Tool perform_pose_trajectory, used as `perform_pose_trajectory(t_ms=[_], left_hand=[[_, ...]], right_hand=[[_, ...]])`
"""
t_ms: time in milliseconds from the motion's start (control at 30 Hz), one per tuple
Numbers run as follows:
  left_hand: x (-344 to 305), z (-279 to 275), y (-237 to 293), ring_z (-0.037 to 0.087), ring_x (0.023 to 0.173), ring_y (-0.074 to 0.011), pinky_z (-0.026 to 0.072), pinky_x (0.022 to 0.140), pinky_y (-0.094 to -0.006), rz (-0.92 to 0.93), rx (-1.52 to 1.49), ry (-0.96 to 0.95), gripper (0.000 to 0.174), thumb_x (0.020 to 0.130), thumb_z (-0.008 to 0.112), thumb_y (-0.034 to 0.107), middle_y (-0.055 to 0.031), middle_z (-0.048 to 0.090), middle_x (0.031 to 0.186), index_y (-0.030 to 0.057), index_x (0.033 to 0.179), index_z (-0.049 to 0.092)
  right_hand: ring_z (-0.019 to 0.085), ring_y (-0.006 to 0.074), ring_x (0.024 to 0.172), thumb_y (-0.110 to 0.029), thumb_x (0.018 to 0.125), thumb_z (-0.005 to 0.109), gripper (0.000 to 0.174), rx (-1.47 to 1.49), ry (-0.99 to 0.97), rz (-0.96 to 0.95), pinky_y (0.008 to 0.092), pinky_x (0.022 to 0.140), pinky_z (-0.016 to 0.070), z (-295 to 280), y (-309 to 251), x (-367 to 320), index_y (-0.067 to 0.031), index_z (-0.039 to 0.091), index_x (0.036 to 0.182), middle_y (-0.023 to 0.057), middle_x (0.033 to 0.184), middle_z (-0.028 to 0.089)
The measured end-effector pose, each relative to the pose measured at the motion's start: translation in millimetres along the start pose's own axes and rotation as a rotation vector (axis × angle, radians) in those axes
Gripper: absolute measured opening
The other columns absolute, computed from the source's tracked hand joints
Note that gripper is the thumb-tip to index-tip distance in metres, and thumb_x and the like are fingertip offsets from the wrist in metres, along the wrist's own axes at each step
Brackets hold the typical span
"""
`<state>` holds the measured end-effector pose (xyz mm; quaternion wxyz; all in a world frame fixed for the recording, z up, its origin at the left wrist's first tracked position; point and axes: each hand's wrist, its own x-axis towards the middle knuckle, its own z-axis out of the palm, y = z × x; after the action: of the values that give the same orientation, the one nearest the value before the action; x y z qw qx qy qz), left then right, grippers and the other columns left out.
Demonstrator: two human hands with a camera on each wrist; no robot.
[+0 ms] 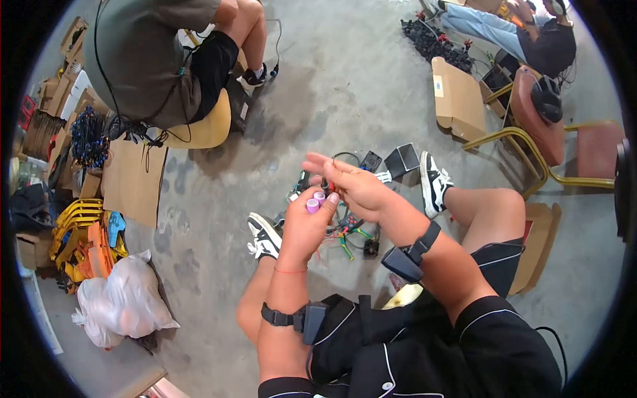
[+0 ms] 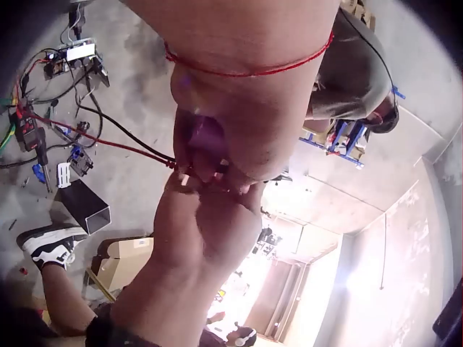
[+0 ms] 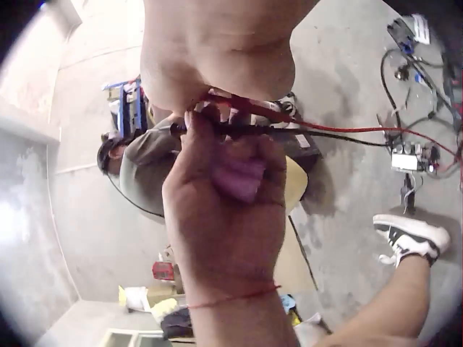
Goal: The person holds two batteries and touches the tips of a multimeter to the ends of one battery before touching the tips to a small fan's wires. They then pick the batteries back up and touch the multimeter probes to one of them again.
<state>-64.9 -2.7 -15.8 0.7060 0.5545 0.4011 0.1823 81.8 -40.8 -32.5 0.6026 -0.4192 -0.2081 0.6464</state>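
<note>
In the head view, my left hand (image 1: 302,229) grips two purple cylindrical cells (image 1: 312,206) with pale ends, side by side in the curled fingers. A black test probe (image 3: 231,130) also lies between that hand's thumb and fingers, its lead running off to the floor. Just above and to the right, my right hand (image 1: 358,190) meets the left at the fingertips. It pinches a red test probe (image 3: 253,108), whose tip is hidden between the hands. From the left wrist view, the red lead (image 2: 108,142) and black lead (image 2: 130,131) run together to the hands.
Below the hands, tangled wires and small electronics (image 1: 348,229) lie on the concrete floor between my shoes, beside an open black box (image 1: 402,160). A person (image 1: 149,66) sits at upper left. White plastic bags (image 1: 136,295) and cardboard (image 1: 136,176) lie left; chairs (image 1: 537,119) stand right.
</note>
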Motion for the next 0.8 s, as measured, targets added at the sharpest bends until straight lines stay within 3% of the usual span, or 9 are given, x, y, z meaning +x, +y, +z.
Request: perform_pose_trajectory(t_ms=[67, 133, 200, 333, 400, 467, 600, 700, 800], left_hand=[[3.1, 1.2, 0.1, 0.050, 0.064, -0.0066, 0.0410, 0.058, -0.0225, -0.028, 0.058, 0.047, 0.015, 0.092, 0.063, 0.016, 0.0017, 0.059, 0.075, 0.0017, 0.094, 0.064], [2.2, 2.5, 3.8, 0.051, 0.064, -0.0059, 0.0408, 0.057, -0.0217, -0.070, 0.029, 0.098, 0.016, 0.091, 0.064, 0.017, 0.0007, 0.060, 0.076, 0.0011, 0.095, 0.065], [0.9, 1.7, 15.3, 0.050, 0.063, -0.0056, 0.0403, 0.057, -0.0214, -0.111, 0.075, 0.128, 0.018, 0.091, 0.065, 0.018, 0.0008, 0.060, 0.075, 0.0008, 0.096, 0.066], [5.6, -1.3, 20.0, 0.048, 0.060, -0.0060, 0.0374, 0.056, -0.0209, -0.125, -0.011, 0.303, 0.019, 0.091, 0.065, 0.018, 0.0006, 0.059, 0.074, -0.0001, 0.096, 0.066], [10.4, -2.1, 21.9, 0.048, 0.060, -0.0057, 0.0366, 0.056, -0.0205, -0.080, -0.068, 0.384, 0.019, 0.092, 0.064, 0.019, -0.0001, 0.060, 0.075, 0.0003, 0.095, 0.066], [13.0, -6.5, 21.2, 0.048, 0.060, -0.0053, 0.0370, 0.057, -0.0202, -0.099, -0.029, 0.391, 0.020, 0.093, 0.063, 0.020, -0.0013, 0.063, 0.080, 0.0007, 0.094, 0.065], [12.1, -12.9, 17.9, 0.047, 0.064, -0.0045, 0.0389, 0.059, -0.0202, -0.171, 0.003, 0.401, 0.020, 0.094, 0.062, 0.020, 0.0007, 0.060, 0.081, 0.0004, 0.097, 0.062], [11.6, -16.5, 16.8, 0.048, 0.067, -0.0046, 0.0408, 0.062, -0.0211, -0.143, -0.071, 0.453, 0.017, 0.094, 0.061, 0.017, -0.0056, 0.064, 0.101, 0.0005, 0.099, 0.061], [10.6, -16.1, 11.8, 0.048, 0.067, -0.0044, 0.0405, 0.061, -0.0206, -0.177, -0.055, 0.422, 0.015, 0.094, 0.061, 0.015, -0.0043, 0.064, 0.099, 0.0005, 0.098, 0.061]], right_hand=[[0.044, 0.0220, 0.124, -0.041, 0.101, 0.042, 0.056, 0.008, -0.211, 0.096, 0.0364, 0.107, 0.0325, -14.3, 6.7, 4.3, -0.0043, 0.038, 0.143, 0.0129, 0.144, 0.042], [0.051, 0.0215, 0.113, -0.043, 0.099, 0.045, 0.057, 0.167, -0.195, 0.103, 0.0371, 0.101, 0.0387, -35.7, 23.0, 14.0, -0.0051, 0.040, 0.141, 0.0124, 0.136, 0.050], [0.055, 0.0192, 0.100, -0.043, 0.096, 0.051, 0.050, 0.157, 0.072, 0.228, 0.0337, 0.087, 0.0448, -81.0, 58.7, 31.9, -0.0061, 0.050, 0.130, 0.0095, 0.121, 0.058], [0.061, 0.0238, 0.087, -0.038, 0.088, 0.062, 0.038, -0.236, 0.872, 0.471, 0.0380, 0.075, 0.0469, -197.9, 239.6, 43.0, -0.0028, 0.064, 0.103, 0.0129, 0.098, 0.066], [0.063, 0.0287, 0.079, -0.033, 0.083, 0.068, 0.033, -0.261, 0.959, 0.632, 0.0407, 0.072, 0.0478, -227.2, 323.3, 25.1, -0.0008, 0.069, 0.088, 0.0155, 0.086, 0.067], [0.053, 0.0170, 0.067, -0.025, 0.088, 0.062, 0.022, -0.273, 0.892, 0.650, 0.0324, 0.054, 0.0388, -248.6, 390.6, 10.0, -0.0038, 0.060, 0.088, 0.0071, 0.077, 0.059], [0.060, 0.0233, 0.087, -0.025, 0.088, 0.065, 0.041, -0.321, 1.068, 0.493, 0.0381, 0.077, 0.0477, -188.1, 363.5, 20.7, 0.0029, 0.056, 0.117, 0.0129, 0.100, 0.064], [0.060, 0.0224, 0.091, -0.015, 0.087, 0.067, 0.034, -0.145, 1.108, 0.491, 0.0366, 0.082, 0.0465, -181.2, 349.4, 28.9, 0.0018, 0.055, 0.114, 0.0131, 0.104, 0.064], [0.060, 0.0229, 0.090, -0.008, 0.085, 0.069, 0.030, -0.121, 1.142, 0.525, 0.0357, 0.081, 0.0458, -185.7, 350.2, 27.8, 0.0022, 0.057, 0.110, 0.0137, 0.104, 0.064]])
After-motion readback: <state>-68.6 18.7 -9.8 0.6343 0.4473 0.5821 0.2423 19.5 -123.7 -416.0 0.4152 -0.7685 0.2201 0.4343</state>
